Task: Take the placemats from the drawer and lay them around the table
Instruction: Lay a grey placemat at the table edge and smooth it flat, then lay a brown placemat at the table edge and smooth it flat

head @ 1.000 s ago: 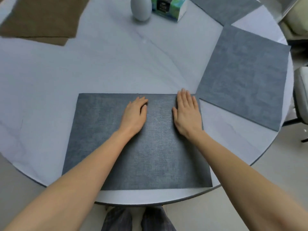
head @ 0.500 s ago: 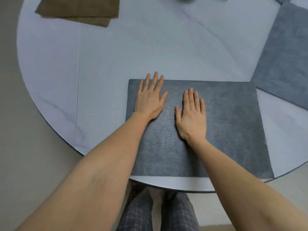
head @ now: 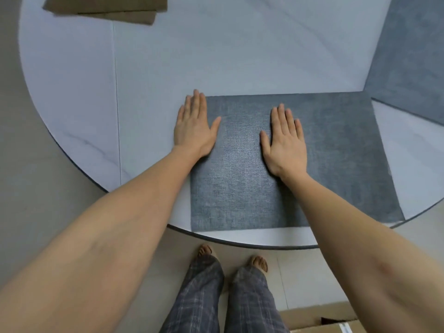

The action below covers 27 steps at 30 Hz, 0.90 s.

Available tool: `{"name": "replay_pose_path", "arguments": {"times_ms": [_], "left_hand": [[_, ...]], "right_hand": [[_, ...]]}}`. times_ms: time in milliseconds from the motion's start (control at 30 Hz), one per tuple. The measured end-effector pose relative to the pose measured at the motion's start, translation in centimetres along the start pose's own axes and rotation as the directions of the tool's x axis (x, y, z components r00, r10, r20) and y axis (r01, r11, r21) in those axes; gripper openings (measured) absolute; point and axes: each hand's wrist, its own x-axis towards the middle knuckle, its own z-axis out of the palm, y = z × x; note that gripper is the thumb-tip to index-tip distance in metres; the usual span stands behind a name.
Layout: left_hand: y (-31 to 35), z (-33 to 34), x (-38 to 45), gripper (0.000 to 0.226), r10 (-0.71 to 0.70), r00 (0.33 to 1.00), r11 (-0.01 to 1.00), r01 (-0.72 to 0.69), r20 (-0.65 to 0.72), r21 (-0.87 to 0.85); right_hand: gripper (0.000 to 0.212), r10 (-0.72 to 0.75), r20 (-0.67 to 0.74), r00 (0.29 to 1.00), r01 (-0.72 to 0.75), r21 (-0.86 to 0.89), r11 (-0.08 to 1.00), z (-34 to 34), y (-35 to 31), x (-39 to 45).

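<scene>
Head view is looking down on a round white counter (head: pixel 168 68), both hands lying flat on a grey placemat (head: pixel 336 152) at the near edge. Left hand (head: pixel 194 127) is resting palm down on the mat's left short edge, partly on the mat, partly on bare counter. Right hand (head: pixel 284 143) is lying palm down near the mat's middle. Fingers (head: pixel 281 116) on both hands are extended, close together, gripping nothing.

Step in hand, as I judge it: smoothing and squaring the mat at this seat. Doing it well means keeping both palms flat and sliding outward from the centre, not bunching the fabric. Near long edge should be running parallel to the counter rim with a thin margin left; near right corner is sitting very close to the rim, so nudging slightly inward would help.

Mat's long axis is running left to right across the view, along the near rim, short edges pointing away from the person. Far right corner is almost touching a second grey placemat (head: pixel 413 56), which is lying angled at the right. Brown placemats (head: pixel 108 6) are sitting stacked at the far left, well apart, likely waiting to be laid.
</scene>
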Motion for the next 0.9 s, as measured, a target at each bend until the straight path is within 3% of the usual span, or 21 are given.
{"name": "replay_pose_path", "arguments": {"times_ms": [100, 233, 333, 467, 567, 667, 733, 900], "left_hand": [[1.4, -0.8, -2.3, 0.072, -0.067, 0.998, 0.998, 0.067, -0.006, 0.015], [4.4, 2.4, -13.3, 0.066, 0.112, 0.993, 0.993, -0.113, -0.035, -0.042], [3.4, 5.4, -18.8, 0.065, 0.079, 0.995, 0.997, -0.078, -0.057, 0.020], [3.6, 5.8, -18.7, 0.061, 0.013, 0.996, 0.998, -0.007, -0.087, 0.069], [3.8, 6.0, -18.8, 0.058, -0.005, 0.997, 0.998, 0.010, -0.082, 0.068], [3.7, 6.0, -18.8, 0.056, -0.014, 0.996, 0.997, 0.020, -0.087, 0.069], [3.8, 6.0, -18.8, 0.056, -0.024, 0.996, 0.998, 0.029, -0.090, 0.056], [4.0, 5.7, -19.2, 0.058, -0.064, 0.996, 0.997, 0.066, -0.061, 0.035]], "right_hand": [[0.063, -0.004, 0.002, 1.000, 0.004, 0.005, 1.000, -0.1, 0.1, 0.0], [0.063, -0.016, 0.003, 1.000, 0.016, 0.010, 1.000, -0.1, 0.0, -0.2], [0.063, -0.023, 0.002, 1.000, 0.023, 0.020, 1.000, -0.2, 0.1, -0.1], [0.064, 0.023, 0.011, 1.000, -0.023, 0.040, 0.999, 0.3, -1.1, -2.5], [0.063, -0.154, 0.030, 0.988, 0.153, 0.031, 0.988, 1.4, -2.1, -7.7], [0.061, -0.341, 0.088, 0.936, 0.343, -0.010, 0.939, 0.9, 0.9, -10.5], [0.060, -0.283, 0.090, 0.955, 0.287, -0.039, 0.957, 0.1, 4.7, -11.2], [0.058, 0.034, 0.050, 0.998, -0.031, -0.067, 0.997, -2.2, 12.9, -14.6]]}}
